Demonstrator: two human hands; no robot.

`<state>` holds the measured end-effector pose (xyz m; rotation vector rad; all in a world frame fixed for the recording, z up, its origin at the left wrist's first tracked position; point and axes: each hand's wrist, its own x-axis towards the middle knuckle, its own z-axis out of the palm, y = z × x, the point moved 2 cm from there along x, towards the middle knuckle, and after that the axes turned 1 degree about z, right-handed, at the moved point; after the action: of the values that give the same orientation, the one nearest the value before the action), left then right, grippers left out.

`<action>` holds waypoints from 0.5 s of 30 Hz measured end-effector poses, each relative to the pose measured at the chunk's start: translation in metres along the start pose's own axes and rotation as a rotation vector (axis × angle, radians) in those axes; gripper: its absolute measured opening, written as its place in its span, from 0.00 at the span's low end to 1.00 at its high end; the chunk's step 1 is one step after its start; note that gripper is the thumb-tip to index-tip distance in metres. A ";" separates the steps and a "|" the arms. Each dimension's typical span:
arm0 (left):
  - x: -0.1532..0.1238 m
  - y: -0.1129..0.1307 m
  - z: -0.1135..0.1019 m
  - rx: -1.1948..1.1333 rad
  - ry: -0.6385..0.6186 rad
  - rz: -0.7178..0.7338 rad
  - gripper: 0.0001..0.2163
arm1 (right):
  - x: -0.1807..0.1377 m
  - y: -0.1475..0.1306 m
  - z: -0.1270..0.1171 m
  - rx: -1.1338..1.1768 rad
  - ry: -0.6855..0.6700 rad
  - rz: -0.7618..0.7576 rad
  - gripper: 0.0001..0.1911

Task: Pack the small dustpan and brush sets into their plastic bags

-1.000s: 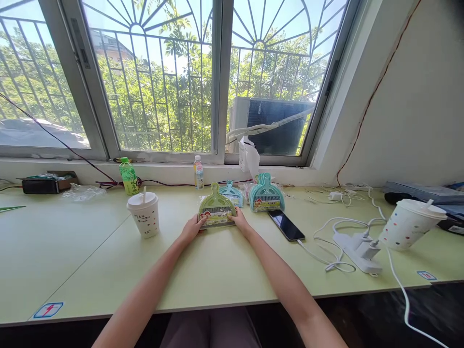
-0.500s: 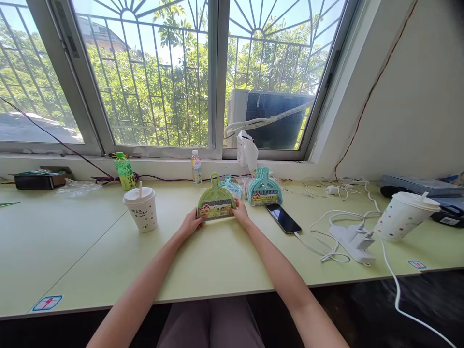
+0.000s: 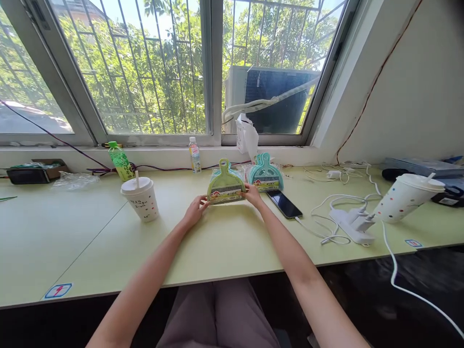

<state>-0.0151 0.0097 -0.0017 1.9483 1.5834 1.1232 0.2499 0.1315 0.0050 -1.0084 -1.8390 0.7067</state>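
Observation:
A green packaged dustpan set (image 3: pixel 225 185) stands upright on the pale green table (image 3: pixel 224 241), held by its lower corners. My left hand (image 3: pixel 195 210) grips its left corner and my right hand (image 3: pixel 253 194) grips its right corner. Just behind it, partly hidden, stands a teal dustpan set. To the right stands a stack of teal dustpan sets (image 3: pixel 265 176).
A lidded paper cup with a straw (image 3: pixel 140 198) stands left of my hands. A black phone (image 3: pixel 284 203) lies to the right, cabled to a white power strip (image 3: pixel 352 226). A tilted dotted cup (image 3: pixel 406 196) rests far right. Two bottles (image 3: pixel 119 161) stand by the windowsill.
My hands and the green dustpan set have moved slightly right and away from me. The view has tipped downward, showing more of my lap.

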 end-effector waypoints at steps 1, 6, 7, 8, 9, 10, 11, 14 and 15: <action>0.000 0.000 0.000 -0.022 0.004 -0.022 0.21 | 0.001 0.000 -0.013 0.013 0.003 0.000 0.17; 0.000 0.000 0.002 0.002 -0.055 0.010 0.17 | 0.007 0.022 -0.109 0.012 0.085 0.055 0.19; 0.001 0.000 0.003 0.037 -0.064 0.037 0.16 | 0.006 0.029 -0.130 0.013 0.133 0.082 0.20; 0.001 0.000 0.003 0.067 -0.072 0.054 0.16 | 0.005 0.038 -0.148 0.024 0.169 0.111 0.21; 0.002 0.000 0.003 0.088 -0.076 0.061 0.15 | 0.003 0.046 -0.163 0.039 0.195 0.138 0.22; 0.003 0.000 0.003 0.098 -0.079 0.063 0.15 | 0.001 0.055 -0.175 0.044 0.225 0.158 0.22; 0.003 0.000 0.002 0.097 -0.083 0.060 0.16 | -0.001 0.063 -0.184 0.040 0.254 0.176 0.22; 0.003 0.001 0.001 0.015 -0.112 0.014 0.17 | -0.004 0.087 -0.193 -0.012 0.353 0.219 0.22; 0.002 0.002 0.000 -0.028 -0.127 -0.011 0.17 | -0.003 0.093 -0.192 -0.030 0.390 0.235 0.23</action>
<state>-0.0134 0.0113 0.0004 1.9489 1.5026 0.9914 0.4556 0.1873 0.0139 -1.2960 -1.4123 0.5713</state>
